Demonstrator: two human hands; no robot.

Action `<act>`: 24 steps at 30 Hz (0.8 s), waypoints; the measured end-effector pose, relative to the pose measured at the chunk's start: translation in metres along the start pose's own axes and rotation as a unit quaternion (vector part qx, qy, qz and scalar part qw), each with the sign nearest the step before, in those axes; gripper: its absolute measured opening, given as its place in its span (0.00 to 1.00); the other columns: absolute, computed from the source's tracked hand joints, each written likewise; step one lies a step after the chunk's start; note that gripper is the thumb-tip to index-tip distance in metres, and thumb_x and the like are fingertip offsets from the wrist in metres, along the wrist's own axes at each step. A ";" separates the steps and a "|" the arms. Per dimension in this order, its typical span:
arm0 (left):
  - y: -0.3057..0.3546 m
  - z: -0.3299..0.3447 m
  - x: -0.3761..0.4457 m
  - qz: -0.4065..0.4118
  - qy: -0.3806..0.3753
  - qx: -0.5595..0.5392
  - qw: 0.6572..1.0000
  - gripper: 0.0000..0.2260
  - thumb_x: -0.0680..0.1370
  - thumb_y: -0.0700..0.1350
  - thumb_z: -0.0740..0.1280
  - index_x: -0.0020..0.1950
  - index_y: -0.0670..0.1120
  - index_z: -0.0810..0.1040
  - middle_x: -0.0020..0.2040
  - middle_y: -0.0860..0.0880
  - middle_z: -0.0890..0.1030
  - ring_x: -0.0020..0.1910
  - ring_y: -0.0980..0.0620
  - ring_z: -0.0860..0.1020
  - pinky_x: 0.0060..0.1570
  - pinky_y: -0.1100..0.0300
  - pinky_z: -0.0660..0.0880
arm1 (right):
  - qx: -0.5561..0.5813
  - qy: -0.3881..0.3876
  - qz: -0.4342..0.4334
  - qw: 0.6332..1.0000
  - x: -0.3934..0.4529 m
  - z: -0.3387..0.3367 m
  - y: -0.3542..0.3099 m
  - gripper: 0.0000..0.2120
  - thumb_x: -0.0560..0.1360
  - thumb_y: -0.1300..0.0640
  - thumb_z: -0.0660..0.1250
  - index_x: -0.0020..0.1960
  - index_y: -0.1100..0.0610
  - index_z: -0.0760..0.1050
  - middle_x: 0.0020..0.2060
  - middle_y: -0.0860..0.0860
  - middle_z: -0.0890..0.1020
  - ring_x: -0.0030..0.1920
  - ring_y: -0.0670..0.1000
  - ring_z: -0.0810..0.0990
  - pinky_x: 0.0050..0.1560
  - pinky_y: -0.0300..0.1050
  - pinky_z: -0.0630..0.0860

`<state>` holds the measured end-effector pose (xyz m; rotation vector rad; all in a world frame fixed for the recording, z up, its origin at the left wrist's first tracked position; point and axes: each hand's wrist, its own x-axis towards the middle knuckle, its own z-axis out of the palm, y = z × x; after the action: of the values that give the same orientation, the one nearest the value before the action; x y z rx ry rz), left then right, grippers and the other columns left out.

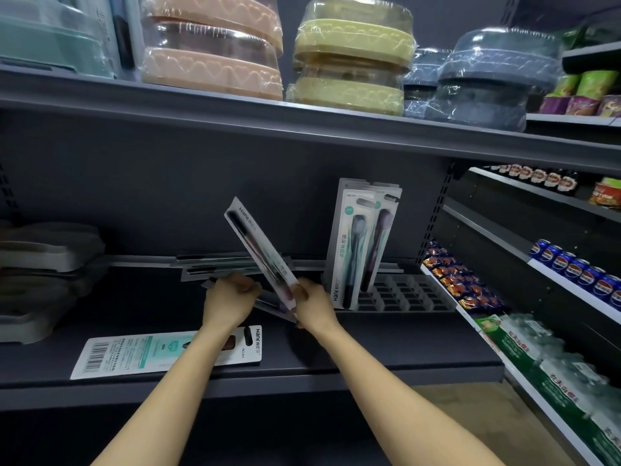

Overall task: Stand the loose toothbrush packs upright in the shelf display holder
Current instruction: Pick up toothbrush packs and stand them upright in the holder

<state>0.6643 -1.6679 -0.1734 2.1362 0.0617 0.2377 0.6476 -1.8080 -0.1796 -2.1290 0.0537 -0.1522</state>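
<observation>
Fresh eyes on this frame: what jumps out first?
The tilted toothbrush pack at centre, gripped at its lower end by the right hand, with the left hand on the flat packs lying behind it. Just to the right, a few upright packs stand in the slotted holder. One more pack lies face down near the shelf's front edge, partly under the left forearm.

Dark grey shelf (369, 354), toothbrush pack (141, 353) lying face down near front edge, loose packs (215, 265) flat at the back, slotted display holder (410, 294) to their right
</observation>
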 end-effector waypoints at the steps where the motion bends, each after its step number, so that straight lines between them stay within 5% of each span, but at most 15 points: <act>1: 0.002 0.001 -0.002 -0.005 -0.006 -0.020 1.000 0.11 0.75 0.45 0.66 0.53 0.41 0.80 0.52 0.45 0.83 0.56 0.44 0.78 0.50 0.59 0.71 | 0.042 -0.009 0.019 0.999 -0.002 0.000 -0.002 0.10 0.80 0.56 0.52 0.49 0.53 0.72 0.41 0.54 0.77 0.40 0.53 0.77 0.42 0.50 0.78; 7: 0.010 0.004 -0.011 -0.002 -0.065 -0.159 0.985 0.07 0.75 0.43 0.66 0.37 0.49 0.77 0.39 0.47 0.80 0.43 0.46 0.78 0.45 0.52 0.74 | 0.207 -0.103 0.068 0.971 -0.022 -0.005 -0.004 0.12 0.82 0.53 0.49 0.59 0.54 0.68 0.48 0.54 0.78 0.39 0.51 0.81 0.36 0.47 0.79; 11: 0.014 0.005 -0.018 -0.006 -0.074 -0.235 0.969 0.11 0.74 0.35 0.66 0.37 0.49 0.77 0.36 0.49 0.80 0.34 0.53 0.79 0.31 0.65 0.75 | 0.227 -0.130 0.077 0.962 -0.031 -0.008 0.005 0.13 0.82 0.51 0.49 0.60 0.54 0.68 0.53 0.58 0.78 0.40 0.51 0.82 0.36 0.46 0.81; 16: 0.017 0.010 -0.022 -0.040 -0.083 -0.288 0.953 0.10 0.75 0.34 0.66 0.40 0.49 0.75 0.38 0.49 0.80 0.38 0.52 0.79 0.33 0.65 0.75 | 0.211 -0.138 0.074 0.965 -0.036 -0.017 0.011 0.11 0.82 0.52 0.51 0.55 0.52 0.71 0.43 0.49 0.79 0.41 0.49 0.80 0.44 0.49 0.80; 20: 0.024 0.010 -0.026 -0.032 -0.099 -0.278 0.955 0.10 0.74 0.33 0.65 0.40 0.47 0.75 0.37 0.48 0.79 0.38 0.51 0.78 0.34 0.64 0.76 | 0.201 -0.108 0.059 0.972 -0.037 -0.022 0.013 0.08 0.80 0.58 0.55 0.52 0.52 0.72 0.41 0.49 0.79 0.40 0.49 0.79 0.40 0.45 0.79; 24: 0.030 0.009 -0.034 -0.010 -0.113 -0.263 0.958 0.09 0.74 0.32 0.65 0.41 0.47 0.75 0.38 0.47 0.79 0.38 0.51 0.79 0.31 0.67 0.77 | 0.198 -0.065 0.020 0.978 -0.036 -0.029 0.013 0.10 0.78 0.64 0.57 0.52 0.52 0.73 0.43 0.50 0.80 0.47 0.52 0.79 0.51 0.50 0.77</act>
<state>0.6312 -1.6960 -0.1578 1.6166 -0.1035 -0.0088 0.6086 -1.8357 -0.1781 -1.7335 -0.0113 0.0029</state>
